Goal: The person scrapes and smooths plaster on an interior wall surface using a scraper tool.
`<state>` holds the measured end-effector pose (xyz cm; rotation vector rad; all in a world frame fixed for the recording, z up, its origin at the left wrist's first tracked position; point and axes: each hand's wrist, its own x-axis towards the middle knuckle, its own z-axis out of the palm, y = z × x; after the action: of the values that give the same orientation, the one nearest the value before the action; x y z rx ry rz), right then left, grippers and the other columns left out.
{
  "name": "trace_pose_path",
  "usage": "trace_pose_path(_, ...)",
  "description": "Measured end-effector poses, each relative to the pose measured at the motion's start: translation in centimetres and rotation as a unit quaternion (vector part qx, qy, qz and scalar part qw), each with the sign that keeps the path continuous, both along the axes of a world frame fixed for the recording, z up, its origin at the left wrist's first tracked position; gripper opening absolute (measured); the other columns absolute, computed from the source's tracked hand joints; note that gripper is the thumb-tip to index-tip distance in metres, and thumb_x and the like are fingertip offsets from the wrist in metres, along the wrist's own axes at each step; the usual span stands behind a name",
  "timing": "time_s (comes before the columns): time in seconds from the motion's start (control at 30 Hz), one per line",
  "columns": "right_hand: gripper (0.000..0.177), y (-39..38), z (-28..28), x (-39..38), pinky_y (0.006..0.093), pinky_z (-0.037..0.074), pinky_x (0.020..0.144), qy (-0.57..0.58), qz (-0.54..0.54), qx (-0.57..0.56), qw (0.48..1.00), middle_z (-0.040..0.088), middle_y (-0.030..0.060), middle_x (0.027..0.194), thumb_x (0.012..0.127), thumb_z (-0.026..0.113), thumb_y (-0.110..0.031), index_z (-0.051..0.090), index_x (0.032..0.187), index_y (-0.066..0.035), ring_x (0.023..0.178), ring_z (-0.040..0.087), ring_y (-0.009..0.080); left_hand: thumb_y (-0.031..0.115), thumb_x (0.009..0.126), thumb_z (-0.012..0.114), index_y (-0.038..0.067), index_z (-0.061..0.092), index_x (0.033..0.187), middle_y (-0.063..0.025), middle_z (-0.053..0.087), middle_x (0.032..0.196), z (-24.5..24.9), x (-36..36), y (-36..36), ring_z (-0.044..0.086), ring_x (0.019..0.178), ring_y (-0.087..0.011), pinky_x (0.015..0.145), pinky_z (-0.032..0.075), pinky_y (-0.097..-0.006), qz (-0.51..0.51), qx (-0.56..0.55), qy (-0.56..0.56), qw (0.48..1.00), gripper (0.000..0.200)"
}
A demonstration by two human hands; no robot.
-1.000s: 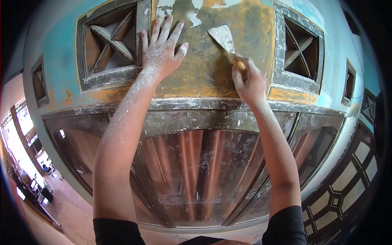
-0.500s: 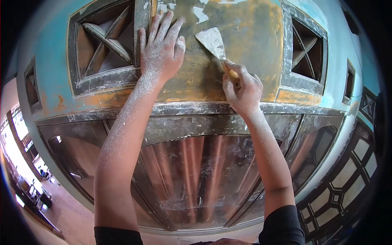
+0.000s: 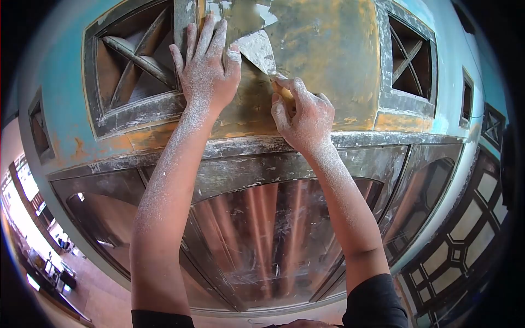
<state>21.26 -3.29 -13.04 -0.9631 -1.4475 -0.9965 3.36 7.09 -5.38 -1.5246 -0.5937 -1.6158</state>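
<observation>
My right hand (image 3: 304, 116) grips the wooden handle of a putty knife (image 3: 257, 52), its wide blade angled up and to the left against the wall panel (image 3: 328, 65). The blade's left corner is close to my left thumb. Fingers spread, my left hand (image 3: 208, 68) lies on the wall beside the left vent's frame. White dust coats both hands and forearms. The panel is a worn mix of brown, green and orange, with a few white patches (image 3: 266, 15) near the top.
A vent with crossed slats (image 3: 139, 57) is on the left, another vent (image 3: 407, 63) on the right. Below runs a scuffed wooden ledge (image 3: 246, 146) over glazed panels (image 3: 273, 235) with pinkish curtains behind. A dark paneled door (image 3: 459, 240) stands at far right.
My right hand and the putty knife have moved left, bringing the blade near my left hand. The left hand appears slightly further left, and the whole view has shifted a little.
</observation>
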Motion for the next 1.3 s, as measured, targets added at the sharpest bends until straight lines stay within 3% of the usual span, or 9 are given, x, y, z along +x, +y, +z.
trace_pose_path(0.13, 0.030, 0.0, 0.1, -0.4, 0.0417, 0.051, 0.066, 0.014, 0.003, -0.008, 1.000, 0.071, 0.0072, 0.074, 0.090, 0.070, -0.025, 0.063, 0.118, -0.018, 0.065, 0.070, 0.0297, 0.044, 0.104, 0.046, 0.021, 0.044, 0.157, -0.0036, 0.031, 0.169, 0.0, 0.2, 0.0, 0.021, 0.158, -0.0333, 0.125, 0.005, -0.0650, -0.001, -0.002, 0.000, 1.000, 0.058)
trace_pose_path(0.2, 0.031, -0.2, 0.3, -0.6, 0.0425, 0.052, 0.067, 0.020, -0.009, -0.029, 0.999, 0.071, 0.0072, 0.073, 0.090, 0.069, -0.025, 0.062, 0.120, -0.018, 0.066, 0.070, 0.0309, 0.034, 0.106, 0.047, 0.024, 0.045, 0.157, 0.0006, 0.035, 0.168, -0.1, 0.3, -0.1, 0.024, 0.157, -0.0342, 0.124, 0.008, -0.0647, -0.014, 0.020, -0.007, 1.000, 0.052)
trace_pose_path(0.4, 0.034, -0.1, -0.1, -1.0, 0.0446, 0.051, 0.070, 0.035, 0.001, -0.033, 0.999, 0.070, 0.0091, 0.073, 0.090, 0.068, -0.025, 0.061, 0.123, -0.018, 0.066, 0.070, 0.0325, 0.031, 0.104, 0.048, 0.025, 0.044, 0.158, -0.0006, 0.033, 0.168, -0.1, 0.2, -0.3, 0.023, 0.157, -0.0346, 0.124, 0.009, -0.0647, -0.005, 0.010, -0.003, 1.000, 0.054)
trace_pose_path(0.5, 0.034, 0.0, 0.1, -1.2, 0.0449, 0.050, 0.070, 0.049, 0.012, -0.034, 0.998, 0.070, 0.0093, 0.073, 0.090, 0.068, -0.026, 0.061, 0.122, -0.018, 0.067, 0.070, 0.0331, 0.033, 0.101, 0.049, 0.020, 0.045, 0.157, -0.0036, 0.032, 0.169, 0.0, 0.2, -0.4, 0.023, 0.157, -0.0336, 0.125, 0.009, -0.0655, 0.012, -0.006, -0.003, 1.000, 0.058)
trace_pose_path(1.3, 0.032, -0.2, 0.0, -1.7, 0.0451, 0.053, 0.070, 0.056, -0.012, -0.034, 0.998, 0.071, 0.0102, 0.072, 0.092, 0.067, -0.027, 0.061, 0.121, -0.018, 0.068, 0.071, 0.0327, 0.028, 0.101, 0.051, 0.024, 0.045, 0.157, -0.0007, 0.034, 0.168, -0.2, 0.3, -0.4, 0.025, 0.157, -0.0334, 0.125, 0.013, -0.0639, 0.006, 0.015, -0.008, 1.000, 0.056)
